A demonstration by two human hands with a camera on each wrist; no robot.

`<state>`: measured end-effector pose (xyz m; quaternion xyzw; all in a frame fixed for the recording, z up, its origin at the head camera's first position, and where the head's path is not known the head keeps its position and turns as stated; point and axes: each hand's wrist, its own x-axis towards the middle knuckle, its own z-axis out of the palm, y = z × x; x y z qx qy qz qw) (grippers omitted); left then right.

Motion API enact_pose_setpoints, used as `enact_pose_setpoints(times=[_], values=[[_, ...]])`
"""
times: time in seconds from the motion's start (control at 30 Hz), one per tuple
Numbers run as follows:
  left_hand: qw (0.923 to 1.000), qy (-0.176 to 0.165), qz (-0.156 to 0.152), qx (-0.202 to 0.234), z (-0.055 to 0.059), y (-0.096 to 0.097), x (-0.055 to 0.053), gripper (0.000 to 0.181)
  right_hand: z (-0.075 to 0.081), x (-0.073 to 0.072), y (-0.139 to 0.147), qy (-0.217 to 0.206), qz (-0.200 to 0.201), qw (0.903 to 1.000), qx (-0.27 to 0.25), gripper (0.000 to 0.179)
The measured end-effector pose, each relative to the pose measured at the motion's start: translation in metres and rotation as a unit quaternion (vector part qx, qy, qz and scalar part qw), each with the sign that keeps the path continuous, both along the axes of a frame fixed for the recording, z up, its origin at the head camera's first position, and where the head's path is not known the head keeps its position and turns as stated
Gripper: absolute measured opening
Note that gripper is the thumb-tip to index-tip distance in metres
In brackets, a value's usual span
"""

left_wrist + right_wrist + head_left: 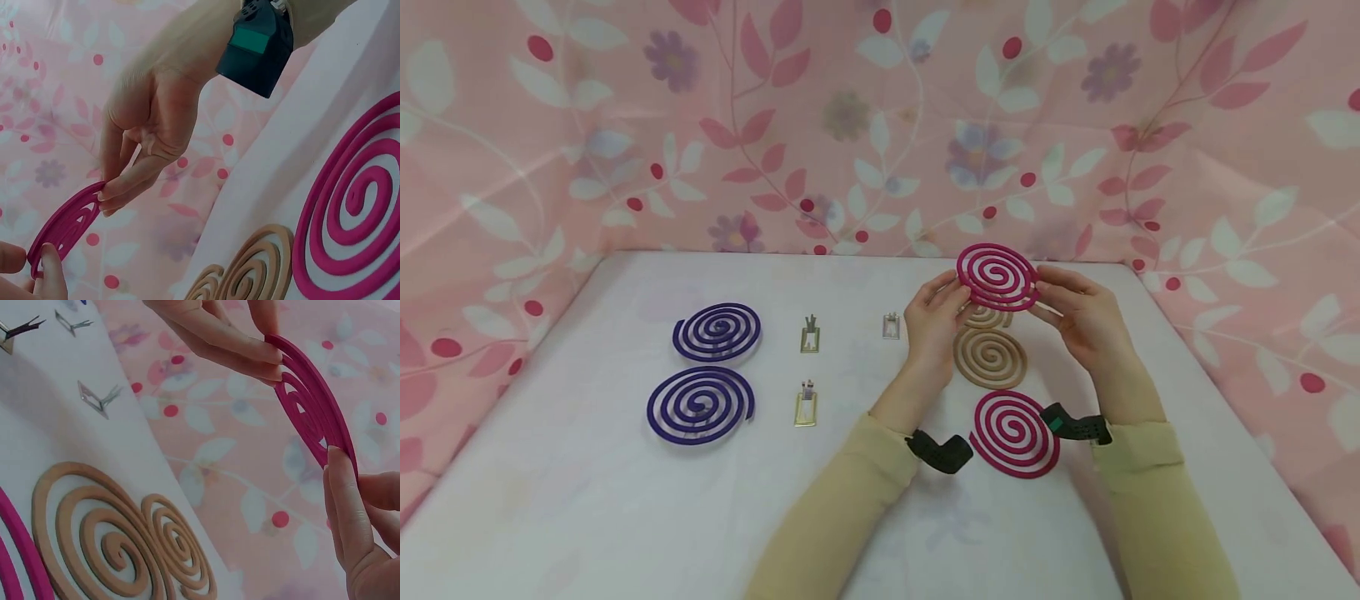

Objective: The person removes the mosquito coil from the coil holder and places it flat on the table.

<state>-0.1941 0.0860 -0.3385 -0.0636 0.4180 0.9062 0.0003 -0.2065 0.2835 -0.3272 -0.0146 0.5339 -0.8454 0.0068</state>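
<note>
Beyond a flat magenta spiral (1013, 430) on the tabletop (587, 483), a raised magenta spiral (997, 275) is held.
Opposite rims are pinched between fingers (1063, 279) of left hand (936, 315) and right hand (1086, 319); pressure should be light and even, to avoid bending.

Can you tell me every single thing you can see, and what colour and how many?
table: one, white, across the front
flowery backdrop: one, pink, behind and beside the table
raised pink coil: one, deep pink, above the table
lower pink coil: one, deep pink, table's right side
tan coils: two, tan, just beyond the lower pink coil
purple coils: two, dark purple, table's left side
little stands: three, two gold-coloured, one silvery, mid-table
wrist devices: two, black, one per wrist
sleeves: two, pale yellow, on both arms
left grip: one, bare hand, at raised coil's left edge
right grip: one, bare hand, at its right edge
</note>
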Motion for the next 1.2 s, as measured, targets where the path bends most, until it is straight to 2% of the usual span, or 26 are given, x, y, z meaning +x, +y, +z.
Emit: enact_pose_setpoints(times=[0.23,0.47,0.6,0.8,0.9,1.07,1.2], values=[[0.9992,0.011,0.021,0.033,0.005,0.034,-0.012,0.030,0.008,-0.014,0.026,-0.006,-0.035,0.9987,0.038,0.020],[0.9973,-0.022,0.029,0.064,0.011,0.061,-0.020,0.032,0.004,-0.015,0.049,-0.005,-0.048,0.9987,0.015,0.022],[0.9975,-0.013,0.031,0.061,0.004,0.063,-0.024,0.033,-0.003,-0.018,0.051,-0.001,-0.047,0.9987,0.018,0.022],[0.9985,-0.006,0.032,0.044,-0.013,0.067,-0.029,0.031,-0.010,-0.021,0.054,-0.016,-0.064,0.9972,0.036,0.023],[0.9996,-0.004,0.015,0.022,-0.022,0.067,-0.031,0.032,-0.013,-0.021,0.059,-0.027,-0.062,0.9974,0.025,0.023],[0.9986,0.008,-0.038,-0.035,-0.039,0.070,-0.034,0.038,-0.021,-0.020,0.070,-0.071,-0.081,0.9940,0.017,0.021],[0.9944,0.011,-0.082,-0.066,-0.048,0.072,-0.038,0.036,-0.028,-0.021,0.077,-0.105,-0.106,0.9878,0.045,0.019]])
